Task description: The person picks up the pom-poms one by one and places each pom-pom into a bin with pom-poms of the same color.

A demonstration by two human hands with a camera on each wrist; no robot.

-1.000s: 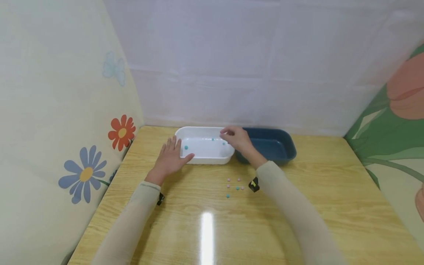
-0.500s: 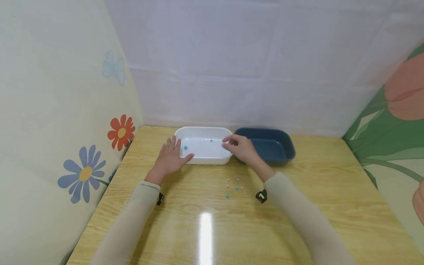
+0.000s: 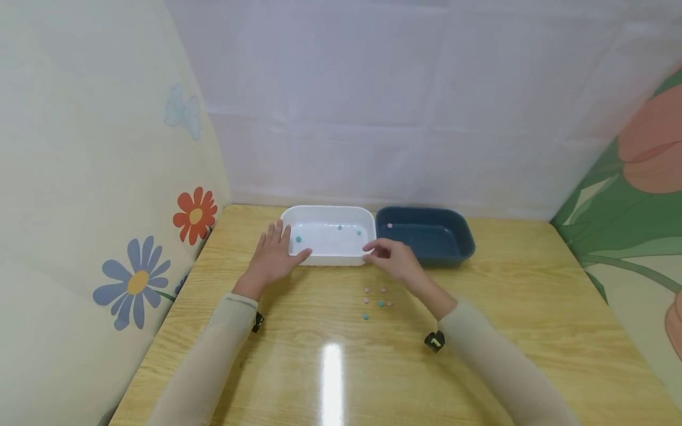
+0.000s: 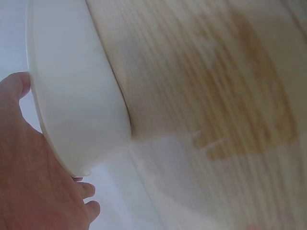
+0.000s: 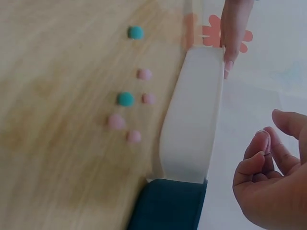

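Note:
My left hand rests on the left end of the white tray, its fingers spread over the rim. In the left wrist view that hand lies along the tray's edge. My right hand is over the tray's near right corner, beside the dark blue tray. Its fingers bend loosely, with a gap to the thumb and nothing between them in the right wrist view. Three small turquoise balls, one of them a turquoise ball at the left, lie in the white tray. A pink ball is in the blue tray.
On the wooden table, nearer me than the trays, lie several pink balls, including a pink ball, and two turquoise balls, one a turquoise ball. A white cloth hangs behind; flower-printed cloth flanks the table.
My right hand has drawn back toward me from over the white tray. The turquoise ball at its right end and the pink ball in the blue tray now show. The left hand stays put.

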